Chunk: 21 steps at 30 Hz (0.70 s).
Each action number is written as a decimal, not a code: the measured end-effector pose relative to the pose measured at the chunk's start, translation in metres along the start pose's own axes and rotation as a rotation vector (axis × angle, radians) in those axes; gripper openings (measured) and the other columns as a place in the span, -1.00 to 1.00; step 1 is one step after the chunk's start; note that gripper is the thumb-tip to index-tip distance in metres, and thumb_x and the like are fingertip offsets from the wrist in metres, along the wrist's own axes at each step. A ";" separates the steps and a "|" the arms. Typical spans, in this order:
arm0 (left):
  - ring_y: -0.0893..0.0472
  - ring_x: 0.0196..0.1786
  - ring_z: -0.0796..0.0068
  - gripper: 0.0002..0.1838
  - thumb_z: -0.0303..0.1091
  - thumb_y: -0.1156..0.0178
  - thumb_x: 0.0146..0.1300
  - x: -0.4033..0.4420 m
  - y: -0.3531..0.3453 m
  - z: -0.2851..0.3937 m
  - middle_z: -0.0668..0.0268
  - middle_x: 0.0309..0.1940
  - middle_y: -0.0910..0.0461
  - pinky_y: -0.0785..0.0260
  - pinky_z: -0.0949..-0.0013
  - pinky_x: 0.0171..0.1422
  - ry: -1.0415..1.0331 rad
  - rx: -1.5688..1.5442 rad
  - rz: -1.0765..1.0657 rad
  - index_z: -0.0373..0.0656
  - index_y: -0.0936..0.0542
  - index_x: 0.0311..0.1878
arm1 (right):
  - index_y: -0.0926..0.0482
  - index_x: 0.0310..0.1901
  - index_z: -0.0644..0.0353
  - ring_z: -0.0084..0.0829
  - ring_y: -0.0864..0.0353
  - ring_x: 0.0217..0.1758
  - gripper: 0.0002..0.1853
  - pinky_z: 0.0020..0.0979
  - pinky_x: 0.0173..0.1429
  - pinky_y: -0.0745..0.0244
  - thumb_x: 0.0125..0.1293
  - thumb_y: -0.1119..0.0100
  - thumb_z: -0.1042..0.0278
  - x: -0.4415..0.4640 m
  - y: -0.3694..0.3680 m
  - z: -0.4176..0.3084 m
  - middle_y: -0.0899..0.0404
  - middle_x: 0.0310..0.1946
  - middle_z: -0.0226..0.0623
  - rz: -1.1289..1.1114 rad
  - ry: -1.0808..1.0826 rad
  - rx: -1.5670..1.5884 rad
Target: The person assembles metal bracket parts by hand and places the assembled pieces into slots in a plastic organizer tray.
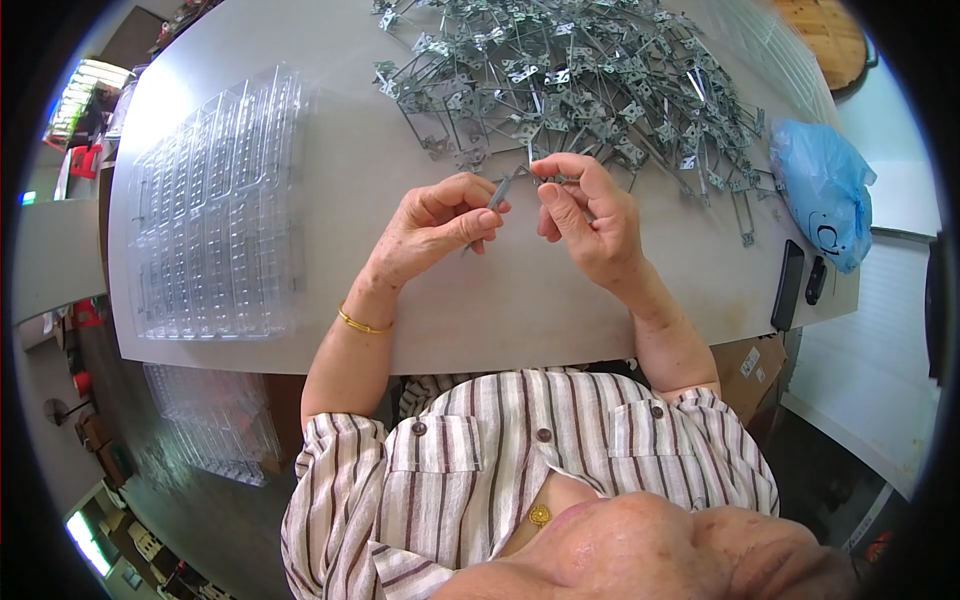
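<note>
Over the middle of the table, my left hand is closed, thumb against fingers, on a slim grey metal piece that slants up to the right. Its exact kind is too small to tell. Close beside it, my right hand pinches a small metal bracket part, mostly hidden by the fingers. The tips of the two pieces meet or nearly meet between my hands; I cannot tell whether they touch. Just beyond lies a large heap of metal wire brackets, tangled together, with flat perforated ends.
Clear plastic trays with rows of compartments lie at the table's left. On the right are a blue plastic bag, a black phone-like object and a small black item. More clear trays sit below the table's left edge.
</note>
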State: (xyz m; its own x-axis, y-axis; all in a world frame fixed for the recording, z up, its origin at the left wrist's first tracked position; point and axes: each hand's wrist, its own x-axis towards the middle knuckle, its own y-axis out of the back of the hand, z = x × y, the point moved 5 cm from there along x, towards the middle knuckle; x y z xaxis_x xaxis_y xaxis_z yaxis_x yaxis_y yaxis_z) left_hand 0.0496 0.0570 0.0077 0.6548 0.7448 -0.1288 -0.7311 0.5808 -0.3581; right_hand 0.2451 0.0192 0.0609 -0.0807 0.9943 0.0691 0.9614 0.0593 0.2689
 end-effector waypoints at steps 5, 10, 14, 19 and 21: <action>-0.60 -0.25 0.64 -0.81 -0.31 -0.43 0.39 -0.001 0.001 0.001 0.25 -0.02 -0.67 -0.47 0.52 -0.22 -0.029 0.114 -0.005 -0.27 -0.71 -0.17 | -0.52 0.20 0.25 -0.65 -0.61 -0.50 -0.69 -0.58 -0.38 -0.48 0.63 -0.13 0.21 0.000 -0.003 0.007 -0.67 -0.50 -0.38 -0.093 -0.110 0.098; -0.52 -0.27 0.67 -0.77 -0.31 -0.46 0.36 -0.001 -0.001 0.001 0.31 -0.05 -0.64 -0.40 0.52 -0.20 -0.033 0.141 0.004 -0.30 -0.66 -0.22 | -0.53 0.18 0.23 -0.68 -0.57 -0.52 -0.69 -0.58 -0.41 -0.44 0.62 -0.16 0.19 -0.001 -0.008 0.014 -0.62 -0.54 -0.44 -0.117 -0.210 0.265; -0.51 -0.23 0.65 -0.79 -0.35 -0.44 0.35 -0.001 -0.003 0.010 0.35 -0.08 -0.64 -0.40 0.49 -0.16 -0.087 0.332 -0.019 -0.30 -0.66 -0.22 | -0.58 0.11 0.20 -0.74 -0.48 -0.56 -0.75 -0.60 -0.49 -0.35 0.60 -0.21 0.22 0.000 -0.006 0.019 -0.55 -0.56 -0.54 -0.158 -0.199 0.262; -0.60 -0.16 0.54 -0.84 -0.36 -0.44 0.32 -0.002 -0.007 0.016 0.34 -0.10 -0.68 -0.45 0.40 -0.09 -0.104 0.421 -0.033 -0.24 -0.69 -0.19 | -0.64 0.00 0.17 -0.80 -0.37 -0.61 -0.81 -0.63 -0.55 -0.22 0.57 -0.26 0.23 0.002 -0.005 0.022 -0.52 -0.54 -0.61 -0.163 -0.246 0.292; -0.60 -0.13 0.56 -0.88 -0.42 -0.42 0.32 -0.002 -0.010 0.015 0.31 -0.08 -0.68 -0.45 0.43 -0.07 -0.126 0.449 -0.045 -0.26 -0.69 -0.21 | -0.65 -0.03 0.17 -0.81 -0.35 -0.61 -0.82 -0.64 -0.55 -0.20 0.56 -0.28 0.24 0.003 -0.001 0.027 -0.51 -0.54 -0.62 -0.186 -0.248 0.275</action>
State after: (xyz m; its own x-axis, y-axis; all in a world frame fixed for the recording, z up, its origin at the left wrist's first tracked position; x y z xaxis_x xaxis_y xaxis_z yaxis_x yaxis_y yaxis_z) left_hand 0.0522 0.0545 0.0248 0.6792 0.7339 0.0014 -0.7317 0.6770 0.0789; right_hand 0.2507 0.0244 0.0345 -0.2264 0.9535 -0.1988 0.9735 0.2281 -0.0144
